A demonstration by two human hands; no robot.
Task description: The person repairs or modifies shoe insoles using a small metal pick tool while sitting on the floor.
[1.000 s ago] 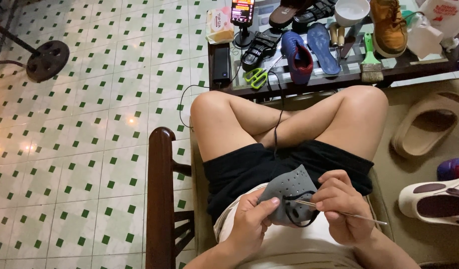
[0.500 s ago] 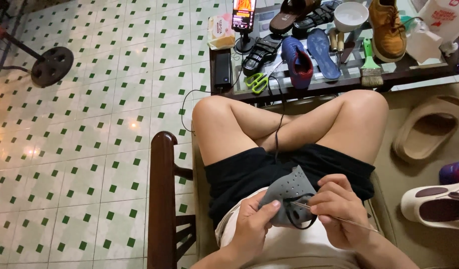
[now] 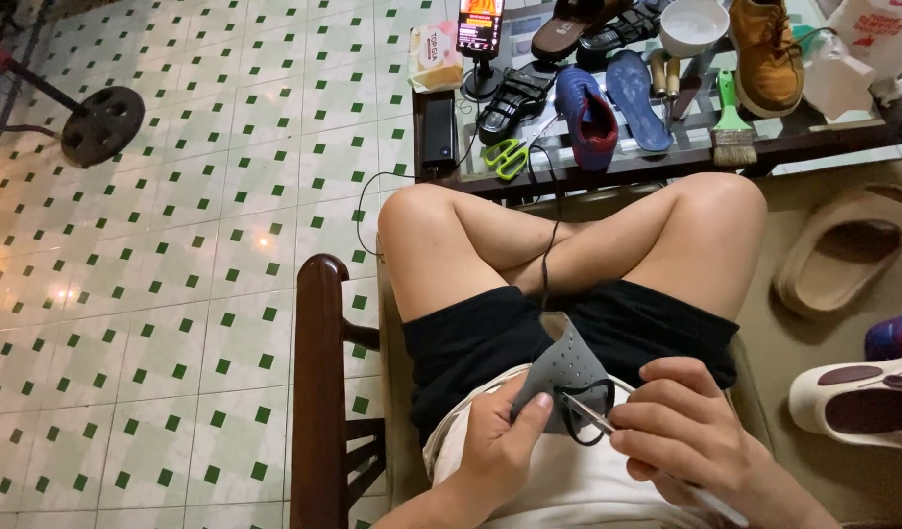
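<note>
I sit cross-legged on a wooden chair. My left hand [image 3: 505, 439] grips a grey perforated shoe upper piece [image 3: 560, 370] over my lap, thumb pressed on its lower edge. My right hand [image 3: 688, 419] pinches a thin metal awl or needle tool [image 3: 590, 411], whose tip touches the grey piece next to a black loop of thread [image 3: 588, 419]. The far end of the tool passes under my right wrist.
A low table [image 3: 823, 137] ahead carries a phone on a stand, green-handled scissors [image 3: 508, 155], a blue shoe [image 3: 586, 116], a blue insole, sandals, a brown boot, a brush and a white bowl. Beige and white clogs [image 3: 845, 257] lie at right. The wooden chair arm [image 3: 319, 392] is at left.
The view has shifted slightly. My hands stay on the grey piece, with the right hand working the tool a little closer to it.
</note>
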